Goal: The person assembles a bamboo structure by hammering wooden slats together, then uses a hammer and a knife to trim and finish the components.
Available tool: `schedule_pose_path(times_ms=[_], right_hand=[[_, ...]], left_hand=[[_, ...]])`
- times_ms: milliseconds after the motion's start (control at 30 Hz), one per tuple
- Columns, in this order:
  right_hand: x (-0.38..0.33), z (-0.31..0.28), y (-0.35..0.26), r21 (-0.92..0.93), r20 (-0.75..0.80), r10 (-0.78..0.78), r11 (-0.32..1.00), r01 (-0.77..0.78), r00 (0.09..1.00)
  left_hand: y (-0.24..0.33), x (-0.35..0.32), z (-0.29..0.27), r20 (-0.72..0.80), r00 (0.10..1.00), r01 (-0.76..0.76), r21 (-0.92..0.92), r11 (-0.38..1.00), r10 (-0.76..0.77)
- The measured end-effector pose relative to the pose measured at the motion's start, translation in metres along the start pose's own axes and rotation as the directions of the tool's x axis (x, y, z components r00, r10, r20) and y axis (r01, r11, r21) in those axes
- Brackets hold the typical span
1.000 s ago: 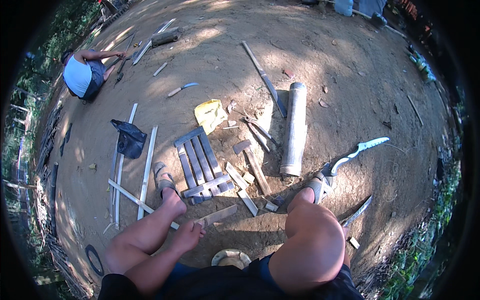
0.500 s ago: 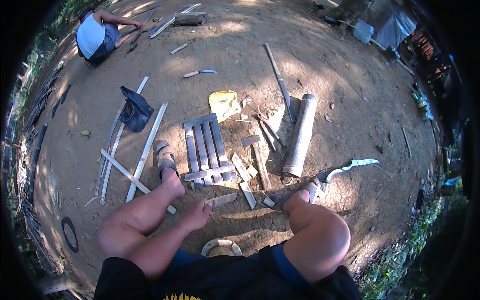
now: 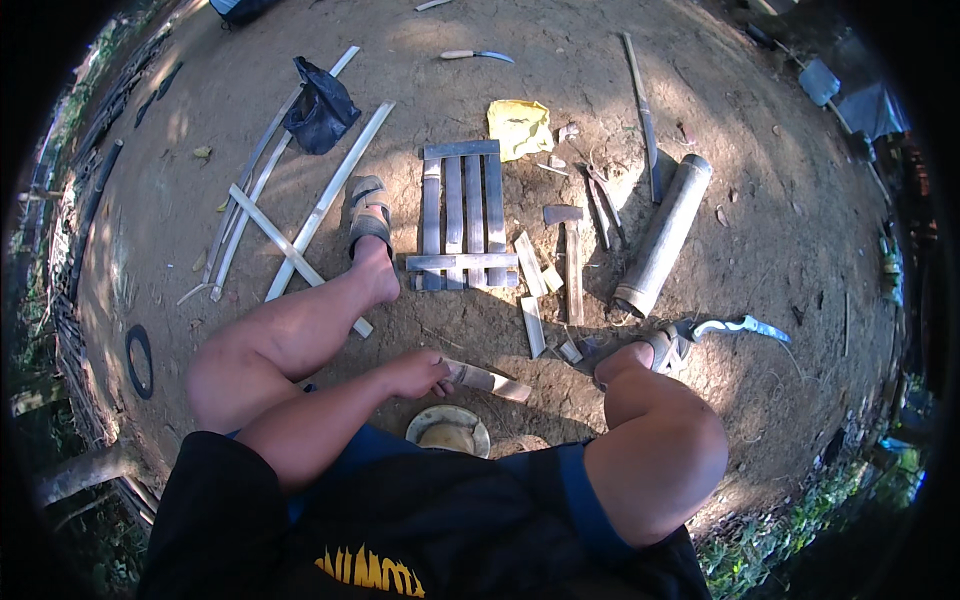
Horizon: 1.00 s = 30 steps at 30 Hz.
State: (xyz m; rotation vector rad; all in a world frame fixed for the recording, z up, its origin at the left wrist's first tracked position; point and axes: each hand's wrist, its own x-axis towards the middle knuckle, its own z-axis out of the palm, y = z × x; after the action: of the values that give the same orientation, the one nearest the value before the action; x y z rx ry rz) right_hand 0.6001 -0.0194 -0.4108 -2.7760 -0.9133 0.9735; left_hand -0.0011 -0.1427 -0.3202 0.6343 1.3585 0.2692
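Note:
My left hand (image 3: 418,374) is closed round one end of a short split bamboo piece (image 3: 492,381), held between my knees above the ground. Its free end points right and slightly down. My right hand does not show. Just below the held piece sits a round, pale-rimmed bowl-like thing (image 3: 478,436), partly covered by my clothing. Beyond my left hand, a small panel of dark bamboo slats (image 3: 474,215) lies flat. Right of the panel are an axe (image 3: 573,265) and small bamboo offcuts (image 3: 532,325).
Pincers (image 3: 602,205) and a thick bamboo tube (image 3: 665,235) lie to the right. A saw (image 3: 740,328) rests by my right foot. Long strips (image 3: 335,195) and a black plastic bag (image 3: 322,108) lie left. Farther off are a yellow bag (image 3: 520,128) and a curved knife (image 3: 478,56).
The view has tilted down and shifted, so ground items appear higher and the other person is nearly out of frame. The held bamboo piece has turned from pointing slightly up to slightly down.

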Motion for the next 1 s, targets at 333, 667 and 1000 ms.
schedule_pose_path(times_ms=[333, 667, 1000], right_hand=[[0.005, -0.020, 0.014, -0.004, 0.032, 0.025, 1.000, -0.024, 0.999], [-0.001, -0.034, 0.035, 0.017, 0.057, 0.060, 0.998, -0.061, 0.997], [0.013, -0.022, -0.010, -0.061, 0.108, -0.018, 0.998, 0.025, 0.994]], left_hand=[[0.001, 0.019, 0.010, 0.272, 0.940, 0.274, -0.249, 0.929, -0.205], [-0.068, 0.055, -0.005, -0.139, 0.949, 0.296, 0.704, 0.645, -0.284], [-0.014, 0.054, -0.004, -0.223, 0.975, 0.120, 0.424, 0.897, -0.025]])
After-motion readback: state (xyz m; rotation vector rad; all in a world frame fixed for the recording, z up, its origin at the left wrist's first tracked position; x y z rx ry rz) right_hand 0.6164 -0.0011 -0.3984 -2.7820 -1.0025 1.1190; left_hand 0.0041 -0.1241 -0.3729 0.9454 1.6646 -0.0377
